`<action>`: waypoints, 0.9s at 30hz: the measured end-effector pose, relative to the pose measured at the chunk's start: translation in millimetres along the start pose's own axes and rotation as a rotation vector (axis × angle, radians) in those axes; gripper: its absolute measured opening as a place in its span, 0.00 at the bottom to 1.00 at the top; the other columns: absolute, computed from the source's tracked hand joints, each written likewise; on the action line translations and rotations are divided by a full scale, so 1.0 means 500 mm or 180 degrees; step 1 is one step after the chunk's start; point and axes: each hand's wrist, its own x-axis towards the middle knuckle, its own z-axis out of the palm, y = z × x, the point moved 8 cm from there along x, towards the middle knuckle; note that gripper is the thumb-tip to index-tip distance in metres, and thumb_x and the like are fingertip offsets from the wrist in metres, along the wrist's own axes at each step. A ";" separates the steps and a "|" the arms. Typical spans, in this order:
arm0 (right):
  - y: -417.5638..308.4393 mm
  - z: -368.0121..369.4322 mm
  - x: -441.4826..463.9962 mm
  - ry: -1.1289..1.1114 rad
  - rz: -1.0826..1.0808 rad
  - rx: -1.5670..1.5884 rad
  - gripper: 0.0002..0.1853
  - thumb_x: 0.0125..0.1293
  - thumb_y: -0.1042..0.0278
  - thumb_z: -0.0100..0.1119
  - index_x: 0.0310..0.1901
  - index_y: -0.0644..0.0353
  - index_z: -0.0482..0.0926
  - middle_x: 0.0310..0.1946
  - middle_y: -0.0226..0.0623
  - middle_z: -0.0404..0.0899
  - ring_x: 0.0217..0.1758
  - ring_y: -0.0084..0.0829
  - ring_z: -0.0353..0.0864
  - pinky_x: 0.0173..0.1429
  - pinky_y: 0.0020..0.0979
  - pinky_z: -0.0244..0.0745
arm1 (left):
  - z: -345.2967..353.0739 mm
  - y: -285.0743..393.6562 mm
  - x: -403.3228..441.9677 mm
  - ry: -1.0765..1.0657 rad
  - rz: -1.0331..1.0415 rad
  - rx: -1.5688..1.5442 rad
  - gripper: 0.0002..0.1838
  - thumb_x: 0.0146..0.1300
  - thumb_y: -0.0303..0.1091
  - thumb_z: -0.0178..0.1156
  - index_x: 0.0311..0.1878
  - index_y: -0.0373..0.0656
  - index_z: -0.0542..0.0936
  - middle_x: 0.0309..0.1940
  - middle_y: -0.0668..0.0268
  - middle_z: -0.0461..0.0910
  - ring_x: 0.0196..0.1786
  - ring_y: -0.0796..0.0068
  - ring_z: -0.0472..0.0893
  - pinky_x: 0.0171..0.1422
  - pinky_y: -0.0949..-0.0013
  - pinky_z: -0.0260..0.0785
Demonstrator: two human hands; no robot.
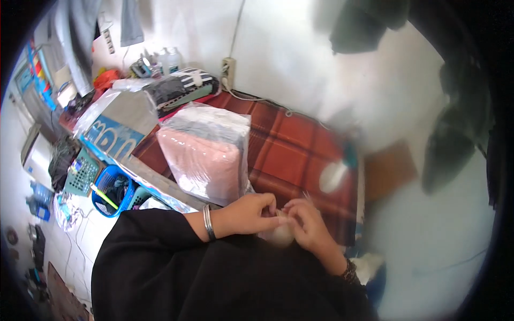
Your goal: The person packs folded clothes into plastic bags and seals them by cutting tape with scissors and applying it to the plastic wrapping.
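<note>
Close to my body, my left hand (pixel 246 215), with silver bangles at the wrist, has its thumb and fingers pinched. My right hand (pixel 309 224) is pinched too, its fingertips meeting those of the left. Between and just below them shows a pale, rounded object (pixel 281 236), blurred and partly covered by the fingers, so its kind is unclear. Some thin whitish bits stick up by the right fingertips. Just beyond my left hand, a clear plastic bag (pixel 206 152) of folded pink, grey and white cloth stands upright.
A red-brown checked mat (pixel 289 144) covers the low platform. A white round item (pixel 333 177) lies at its right. Folded striped cloth (pixel 184 85) sits near the wall socket (pixel 228 69). Blue basket (pixel 113 190) and green basket (pixel 81 174) stand at left. Dark blurred shapes hang at upper right.
</note>
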 end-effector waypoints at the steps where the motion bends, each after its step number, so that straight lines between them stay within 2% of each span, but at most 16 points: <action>1: 0.003 0.008 0.002 -0.0100 -0.0027 -0.0036 0.07 0.63 0.74 0.58 0.39 0.63 0.71 0.46 0.47 0.76 0.48 0.45 0.77 0.53 0.38 0.73 | -0.015 0.009 -0.003 0.0098 0.0005 0.0067 0.17 0.60 0.43 0.67 0.42 0.39 0.77 0.30 0.58 0.77 0.33 0.66 0.79 0.39 0.63 0.72; 2: 0.000 0.013 0.005 -0.0134 -0.0054 -0.0031 0.07 0.63 0.74 0.58 0.39 0.63 0.71 0.46 0.47 0.76 0.48 0.45 0.77 0.53 0.38 0.73 | -0.010 -0.002 -0.002 0.0140 -0.0006 0.0065 0.17 0.60 0.43 0.67 0.42 0.39 0.77 0.30 0.58 0.77 0.33 0.66 0.79 0.39 0.63 0.72; 4: -0.004 0.014 0.006 -0.0113 0.0059 -0.0238 0.07 0.63 0.74 0.58 0.40 0.64 0.72 0.46 0.46 0.76 0.48 0.45 0.78 0.51 0.39 0.75 | -0.005 0.026 -0.003 0.0546 0.0876 0.0423 0.16 0.59 0.41 0.66 0.44 0.39 0.79 0.33 0.57 0.79 0.36 0.65 0.81 0.41 0.63 0.73; 5: -0.009 0.015 0.007 -0.0122 0.0066 -0.0258 0.07 0.63 0.74 0.58 0.40 0.64 0.72 0.46 0.46 0.76 0.48 0.45 0.78 0.51 0.39 0.75 | -0.003 0.017 -0.002 0.0552 0.0888 0.0404 0.16 0.59 0.41 0.66 0.44 0.39 0.79 0.33 0.57 0.79 0.36 0.65 0.81 0.41 0.63 0.73; 7: -0.014 0.016 0.011 -0.0149 0.0120 -0.0345 0.07 0.63 0.74 0.59 0.39 0.64 0.73 0.45 0.45 0.76 0.48 0.44 0.79 0.51 0.38 0.75 | 0.004 0.011 0.005 0.0133 0.0552 0.0663 0.14 0.58 0.39 0.66 0.42 0.39 0.81 0.35 0.58 0.80 0.38 0.61 0.82 0.44 0.62 0.74; 11: 0.005 0.016 0.003 -0.0079 0.0082 -0.0133 0.07 0.62 0.74 0.61 0.39 0.64 0.75 0.45 0.44 0.77 0.48 0.42 0.79 0.51 0.37 0.75 | 0.000 0.030 0.000 0.0125 0.0540 0.1335 0.11 0.58 0.37 0.65 0.39 0.40 0.82 0.38 0.58 0.81 0.41 0.58 0.82 0.47 0.60 0.74; 13: 0.023 0.017 -0.001 -0.0116 0.0266 0.0137 0.07 0.61 0.73 0.64 0.39 0.63 0.77 0.46 0.42 0.78 0.49 0.38 0.80 0.53 0.35 0.75 | 0.010 0.055 -0.014 0.0359 0.1263 0.1793 0.10 0.62 0.36 0.63 0.40 0.40 0.80 0.39 0.58 0.80 0.41 0.57 0.81 0.47 0.58 0.75; 16: 0.043 0.021 -0.004 -0.0089 0.0433 0.0305 0.07 0.61 0.73 0.65 0.38 0.62 0.78 0.47 0.41 0.79 0.51 0.36 0.80 0.55 0.33 0.74 | 0.022 0.069 -0.024 0.0290 0.1614 0.1887 0.09 0.65 0.34 0.59 0.42 0.39 0.78 0.41 0.57 0.79 0.42 0.56 0.82 0.46 0.57 0.76; 19: 0.057 0.025 -0.011 -0.0010 0.0714 0.0807 0.06 0.61 0.73 0.65 0.37 0.63 0.78 0.47 0.42 0.80 0.53 0.35 0.80 0.57 0.33 0.74 | 0.030 0.046 -0.022 0.0240 0.1267 0.1712 0.10 0.68 0.34 0.56 0.45 0.36 0.75 0.42 0.56 0.79 0.42 0.56 0.82 0.45 0.59 0.77; 23: 0.048 0.025 -0.014 0.0038 0.0604 0.0668 0.05 0.61 0.75 0.64 0.37 0.63 0.78 0.47 0.43 0.80 0.52 0.37 0.81 0.59 0.35 0.74 | 0.037 0.037 -0.019 0.0049 0.1101 0.1896 0.11 0.68 0.34 0.55 0.46 0.35 0.75 0.42 0.56 0.78 0.42 0.56 0.82 0.44 0.60 0.77; 25: 0.014 0.022 -0.007 -0.0063 0.0492 0.0050 0.05 0.60 0.76 0.63 0.37 0.63 0.77 0.47 0.46 0.80 0.52 0.41 0.81 0.63 0.37 0.72 | 0.031 0.053 -0.024 0.0186 0.1278 0.1893 0.11 0.68 0.34 0.55 0.46 0.36 0.75 0.39 0.57 0.78 0.41 0.56 0.82 0.41 0.61 0.77; 26: 0.009 0.024 -0.007 -0.0060 0.0494 0.0051 0.05 0.60 0.76 0.63 0.37 0.63 0.77 0.47 0.46 0.80 0.52 0.41 0.81 0.63 0.37 0.72 | 0.032 0.055 -0.024 0.0183 0.1279 0.1893 0.11 0.68 0.34 0.55 0.46 0.36 0.75 0.39 0.57 0.78 0.41 0.56 0.82 0.41 0.61 0.77; 27: -0.007 0.020 -0.006 0.0050 0.0247 -0.0383 0.05 0.60 0.76 0.62 0.37 0.62 0.77 0.47 0.46 0.80 0.53 0.43 0.81 0.65 0.38 0.70 | 0.030 0.057 -0.025 0.0250 0.1277 0.1921 0.10 0.68 0.34 0.56 0.45 0.36 0.75 0.38 0.57 0.78 0.39 0.57 0.82 0.40 0.61 0.77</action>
